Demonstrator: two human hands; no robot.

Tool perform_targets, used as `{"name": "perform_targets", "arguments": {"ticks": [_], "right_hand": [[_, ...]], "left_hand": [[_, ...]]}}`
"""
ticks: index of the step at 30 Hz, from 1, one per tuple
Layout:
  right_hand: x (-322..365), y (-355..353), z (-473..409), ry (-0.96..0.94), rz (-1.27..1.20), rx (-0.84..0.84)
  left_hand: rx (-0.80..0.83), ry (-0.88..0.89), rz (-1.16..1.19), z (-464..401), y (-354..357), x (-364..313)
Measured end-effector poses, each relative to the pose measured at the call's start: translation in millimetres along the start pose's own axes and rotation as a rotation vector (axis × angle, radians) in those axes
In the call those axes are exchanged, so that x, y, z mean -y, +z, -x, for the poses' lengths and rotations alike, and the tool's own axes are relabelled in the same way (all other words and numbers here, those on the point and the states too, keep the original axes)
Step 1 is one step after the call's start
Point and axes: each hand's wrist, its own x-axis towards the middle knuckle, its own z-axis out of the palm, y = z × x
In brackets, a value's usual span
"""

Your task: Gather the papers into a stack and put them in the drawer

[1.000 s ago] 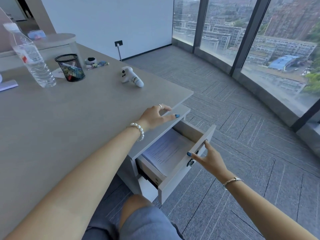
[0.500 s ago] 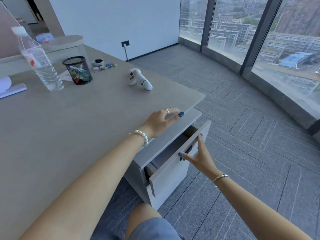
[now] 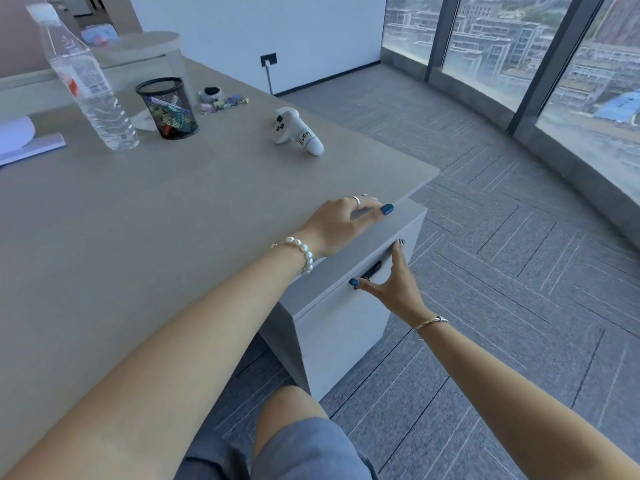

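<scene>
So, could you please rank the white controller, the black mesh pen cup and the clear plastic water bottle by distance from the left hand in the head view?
From the left hand, resting at the desk's right edge:
1. White controller, just beyond the hand.
2. Black mesh pen cup, farther back and left.
3. Clear plastic water bottle, farthest, left of the cup.

so on the beige wooden surface (image 3: pixel 145 216) there's a clear plastic water bottle (image 3: pixel 90 88) standing upright, a black mesh pen cup (image 3: pixel 168 107) just beside it with colourful stuff inside, a white handheld controller (image 3: pixel 297 132) lying on its side, and some small bright wrappers (image 3: pixel 225 102) further back. grey carpet tiles (image 3: pixel 519 258), big windows (image 3: pixel 519 46).
</scene>
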Motion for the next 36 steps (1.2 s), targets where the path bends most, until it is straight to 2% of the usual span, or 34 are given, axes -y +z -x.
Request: {"name": "perform_targets", "arguments": {"ticks": [15,30,36], "right_hand": [[-1,3,-4,-0.010,0.058,-0.031],[13,-13,3,0.018,0.127,0.065],[35,-33,13,-0.055,0.130,-0.009]], "left_hand": [[-0.016,-0.033,0.018,10,-3,-17],[-0.016,-0.001,0.035,8,-1,-13],[-0.010,-0.027,0.020,12,-3,-22]]}}
